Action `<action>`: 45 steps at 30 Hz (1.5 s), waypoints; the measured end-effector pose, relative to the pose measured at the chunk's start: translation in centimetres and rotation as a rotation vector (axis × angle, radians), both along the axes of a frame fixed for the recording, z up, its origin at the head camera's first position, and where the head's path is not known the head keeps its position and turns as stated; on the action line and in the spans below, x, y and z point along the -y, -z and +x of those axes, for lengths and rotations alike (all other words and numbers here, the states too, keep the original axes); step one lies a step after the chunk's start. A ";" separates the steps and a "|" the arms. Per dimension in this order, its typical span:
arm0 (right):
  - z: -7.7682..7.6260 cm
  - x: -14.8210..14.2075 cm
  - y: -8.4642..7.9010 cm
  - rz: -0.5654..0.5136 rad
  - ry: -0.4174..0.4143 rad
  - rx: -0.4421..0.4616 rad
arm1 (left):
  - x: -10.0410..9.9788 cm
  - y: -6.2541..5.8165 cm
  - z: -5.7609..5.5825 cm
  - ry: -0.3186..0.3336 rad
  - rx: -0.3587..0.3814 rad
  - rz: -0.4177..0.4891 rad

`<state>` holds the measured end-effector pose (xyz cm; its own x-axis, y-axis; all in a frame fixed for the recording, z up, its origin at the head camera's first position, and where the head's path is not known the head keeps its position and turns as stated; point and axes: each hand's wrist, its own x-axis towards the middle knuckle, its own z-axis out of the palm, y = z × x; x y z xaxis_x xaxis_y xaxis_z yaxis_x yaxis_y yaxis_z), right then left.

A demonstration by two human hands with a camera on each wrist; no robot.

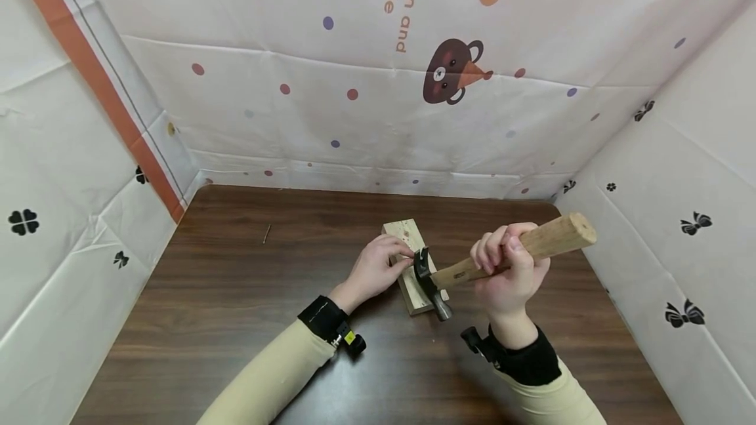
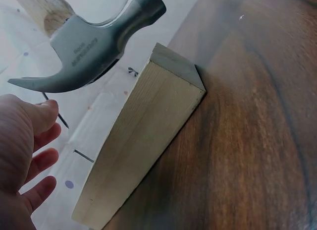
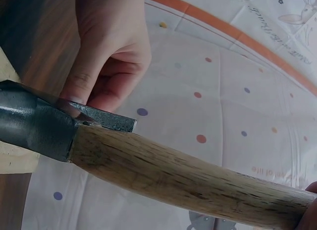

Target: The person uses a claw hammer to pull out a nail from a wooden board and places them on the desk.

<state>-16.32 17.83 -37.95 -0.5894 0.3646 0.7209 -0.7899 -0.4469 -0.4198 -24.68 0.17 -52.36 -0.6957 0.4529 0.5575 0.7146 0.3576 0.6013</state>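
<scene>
My right hand (image 1: 512, 267) grips a claw hammer by its wooden handle (image 1: 461, 273). The steel hammer head (image 2: 91, 54) is over the wooden block (image 1: 416, 297), its claw toward my left hand (image 1: 373, 269). Between left thumb and finger I pinch a thin dark nail (image 2: 63, 121), point downward, just under the claw; whether it touches the claw I cannot tell. A second nail (image 2: 83, 155) sticks out of the block's upper face in the left wrist view. In the right wrist view the hammer head covers the left fingertips and the pinched nail.
Another nail (image 1: 267, 233) lies on the brown wooden table (image 1: 224, 320), left of the block. Patterned white sheets (image 1: 354, 117) rise behind the table and along both sides. Each wrist wears a black strap (image 1: 323, 320) with a small camera.
</scene>
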 end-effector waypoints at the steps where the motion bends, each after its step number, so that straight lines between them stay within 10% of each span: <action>1: 0.0 0.0 0.0 -0.001 -0.006 -0.001 | 0.0 0.0 0.1 0.000 -0.006 -0.002; 30: 0.5 0.2 0.3 0.038 -0.069 -0.006 | 0.7 -1.1 0.7 -0.053 -0.022 0.099; 45: 0.4 0.0 0.1 0.029 -0.090 -0.003 | 12.3 -0.1 -0.3 -0.403 0.075 0.111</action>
